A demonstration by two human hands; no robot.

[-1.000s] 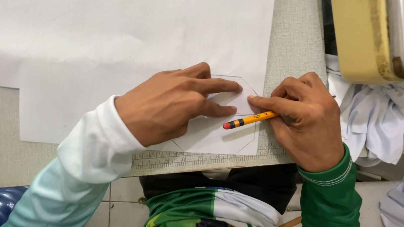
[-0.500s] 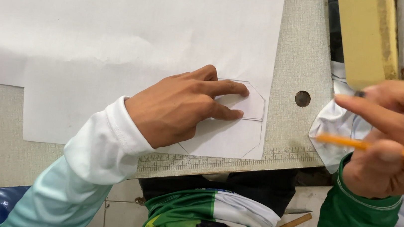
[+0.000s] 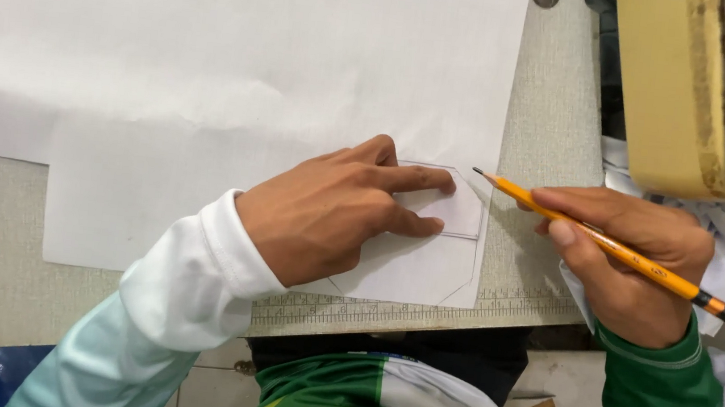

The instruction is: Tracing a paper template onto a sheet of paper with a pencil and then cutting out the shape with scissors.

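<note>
At the near right corner of the white paper sheet, a small paper template with clipped corners lies flat, pinned by the left hand, whose fingers are spread and pressed down on it. Just right of the template's edge hovers the tip of a yellow pencil, its long axis slanting up-left toward the template. The right hand grips the pencil in a closed writing hold over the counter, near a ruler strip.

Left hand lies flat, fingers spread; right hand curled in a pinching grip
</note>
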